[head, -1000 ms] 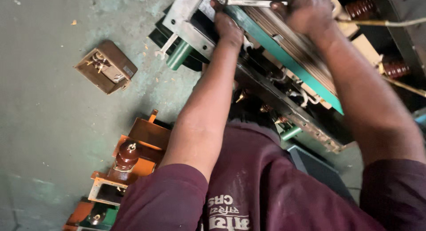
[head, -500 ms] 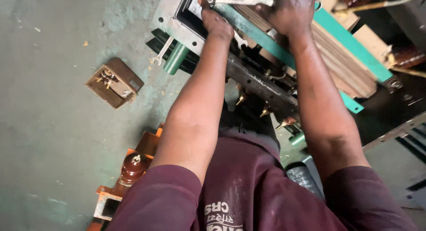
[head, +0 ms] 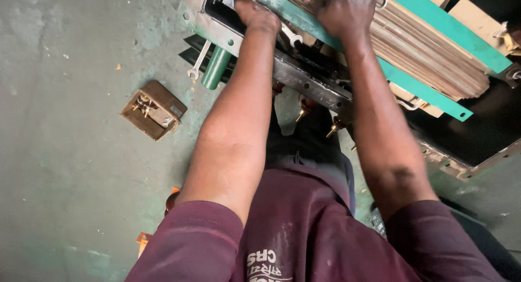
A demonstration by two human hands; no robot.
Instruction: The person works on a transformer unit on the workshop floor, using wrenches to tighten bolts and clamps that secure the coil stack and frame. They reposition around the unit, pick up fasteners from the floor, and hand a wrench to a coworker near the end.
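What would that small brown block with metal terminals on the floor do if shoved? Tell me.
The small brown block looks squat and flat-bottomed, so it would probably slide rather than tip or roll. The rough green floor would likely drag on it. Its metal fittings on top suggest it is rigid and fairly heavy for its size, though that is a guess.

A small box-shaped part (head: 153, 109) lies on the floor (head: 65, 152) at centre left. A spanner (head: 198, 61) lies up and right of it, just beside a cylinder (head: 216, 68) under the transformer frame (head: 325, 92), which fills the upper right.
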